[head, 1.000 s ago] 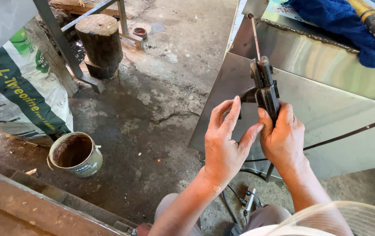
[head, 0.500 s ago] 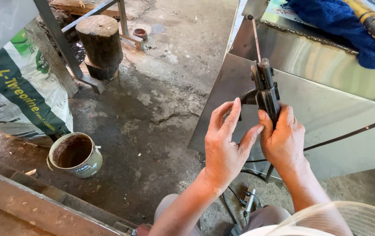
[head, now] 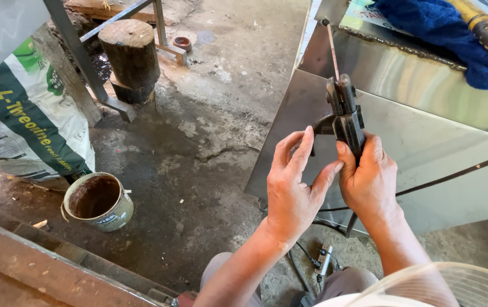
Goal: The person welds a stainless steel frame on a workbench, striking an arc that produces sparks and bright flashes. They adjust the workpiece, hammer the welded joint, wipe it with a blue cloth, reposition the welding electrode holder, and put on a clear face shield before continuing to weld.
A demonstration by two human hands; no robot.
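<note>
My right hand (head: 372, 179) grips a dark metal electrode holder (head: 346, 116), a clamp-like tool with a thin welding rod (head: 333, 50) sticking up from its jaws. My left hand (head: 295, 185) is beside it, fingers spread, fingertips touching the tool's lever on the left side. Both hands are in front of a shiny stainless steel sheet-metal body (head: 426, 142). A thin dark cable (head: 454, 173) runs from below the right hand across the steel panel to the right.
A rusty tin bucket (head: 97, 200) stands on the cracked concrete floor at left, near a white and green sack (head: 25, 128). A wooden stump (head: 132, 57) sits by a metal frame leg. Blue cloth (head: 443, 31) lies on the steel top. A small tool (head: 323, 261) lies near my knees.
My left-hand fingers have shifted slightly on the tool's lever; the holder and rod stay almost in place. Nothing else moved.
</note>
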